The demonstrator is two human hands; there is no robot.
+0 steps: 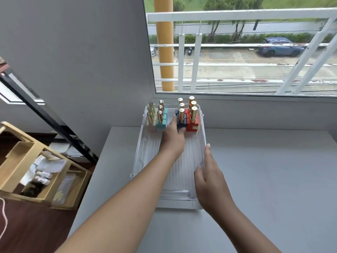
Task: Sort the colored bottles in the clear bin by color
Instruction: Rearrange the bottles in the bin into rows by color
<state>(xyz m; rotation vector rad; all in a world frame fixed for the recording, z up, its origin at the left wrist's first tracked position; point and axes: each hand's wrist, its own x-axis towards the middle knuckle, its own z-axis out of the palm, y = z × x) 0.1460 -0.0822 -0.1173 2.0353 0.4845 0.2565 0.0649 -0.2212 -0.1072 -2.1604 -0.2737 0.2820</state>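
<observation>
Right hand (209, 179) rests flat and open against the near right wall of the clear bin (145, 161) on a white table (264, 179). Left hand (173, 137) reaches inside, fingers loosely spread, touching the navy bottles (181, 119) without gripping any. Pale (151, 117), teal (161, 121), navy and red bottles (193, 119) stand in separate columns at the far end; sorting looks nearly finished.

White table (264, 179), pushed up against the wall under the window. Only thing sitting directly on it: a clear bin (138, 157), long axis running away from the person, far end near the wall. Bin sits toward the table's left side. Right portion of the tabletop is plain white surface.
</observation>
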